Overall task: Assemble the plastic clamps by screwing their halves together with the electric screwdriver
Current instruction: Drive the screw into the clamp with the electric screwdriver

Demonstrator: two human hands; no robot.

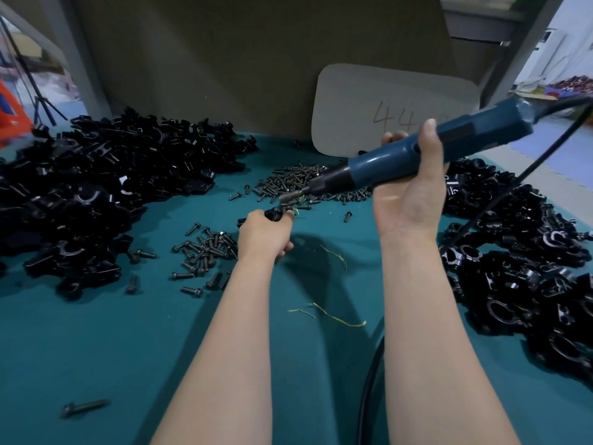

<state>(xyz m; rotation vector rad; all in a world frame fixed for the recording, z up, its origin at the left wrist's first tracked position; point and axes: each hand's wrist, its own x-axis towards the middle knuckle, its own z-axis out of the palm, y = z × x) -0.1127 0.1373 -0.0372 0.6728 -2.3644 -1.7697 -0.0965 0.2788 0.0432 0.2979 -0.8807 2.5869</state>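
The left hand (263, 234) grips a black clamp (273, 216) in curled fingers, low over the table (96, 348). The right hand (410, 191) wraps its fingers (393, 138) round the screwdriver (378, 165). The tool's long axis slopes down-left from them, so its bit (286, 197) sits just above the clamp, likely needing only a short push along that axis.

Teal desk (96, 348), black clamp-half heaps left (96, 187) and right (529, 268), loose screws (205, 248) between, yellow thread scraps (337, 317), leaning card (369, 101)
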